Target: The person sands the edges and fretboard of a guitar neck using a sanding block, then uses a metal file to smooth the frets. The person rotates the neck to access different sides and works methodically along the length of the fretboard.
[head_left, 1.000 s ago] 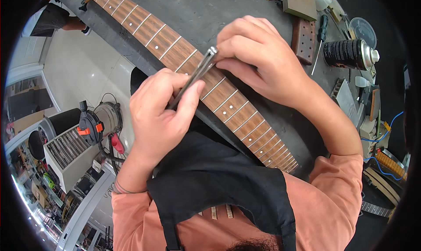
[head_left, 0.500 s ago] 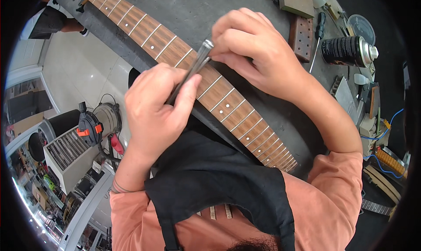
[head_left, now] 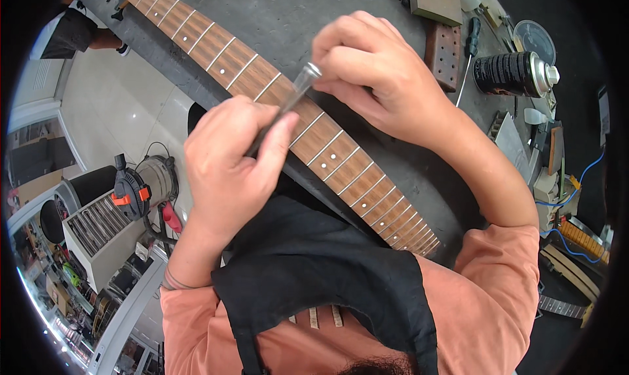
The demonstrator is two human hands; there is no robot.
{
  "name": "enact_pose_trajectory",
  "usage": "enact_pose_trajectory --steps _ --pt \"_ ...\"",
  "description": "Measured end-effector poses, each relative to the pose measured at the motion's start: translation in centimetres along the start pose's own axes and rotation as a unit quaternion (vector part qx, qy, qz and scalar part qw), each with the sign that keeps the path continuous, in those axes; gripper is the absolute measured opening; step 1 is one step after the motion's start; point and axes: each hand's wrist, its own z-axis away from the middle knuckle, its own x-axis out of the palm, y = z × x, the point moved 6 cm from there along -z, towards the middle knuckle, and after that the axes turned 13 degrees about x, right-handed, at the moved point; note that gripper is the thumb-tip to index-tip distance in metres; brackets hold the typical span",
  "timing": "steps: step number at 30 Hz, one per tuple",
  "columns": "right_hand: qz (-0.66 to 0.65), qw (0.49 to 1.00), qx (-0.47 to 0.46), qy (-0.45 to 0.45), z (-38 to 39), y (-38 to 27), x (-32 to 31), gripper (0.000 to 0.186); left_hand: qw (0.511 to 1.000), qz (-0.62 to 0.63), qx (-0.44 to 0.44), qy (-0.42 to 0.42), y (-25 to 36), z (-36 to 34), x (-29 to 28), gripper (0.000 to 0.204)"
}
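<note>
A brown wooden guitar fretboard (head_left: 359,177) with metal frets and white dot inlays lies diagonally across the bench from far left to near right. Over its middle, my left hand (head_left: 229,152) is closed around a slim metal tool (head_left: 298,93) with a shiny rounded end; blur hides its exact kind. My right hand (head_left: 377,70) is just right of that end, with thumb and fingers pinched together. Whatever sits between those fingertips, if anything, is too hidden to name.
A black spray can (head_left: 511,74), a screwdriver (head_left: 472,41), a brown block with holes (head_left: 443,57) and a wooden block (head_left: 436,1) are on the right of the grey bench (head_left: 288,15). A vacuum-like machine (head_left: 147,185) stands at left. Another person's leg (head_left: 105,39) shows far left.
The view has shifted slightly, moving the bench and fretboard a little left in the picture. The metal tool's shiny end looks blurred now; both hands keep nearly the same pose.
</note>
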Motion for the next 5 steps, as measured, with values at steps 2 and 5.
enact_pose_trajectory --steps 2,5 --pt "0.01 1.0 0.007 -0.013 1.1 -0.3 -0.5 0.013 0.999 0.03 0.02 -0.019 0.7 0.3 0.1 0.019" --pt "0.009 0.999 0.014 -0.05 2.9 -0.4 -0.6 0.026 0.995 0.08 0.009 -0.061 1.0 0.3 0.3 0.019"
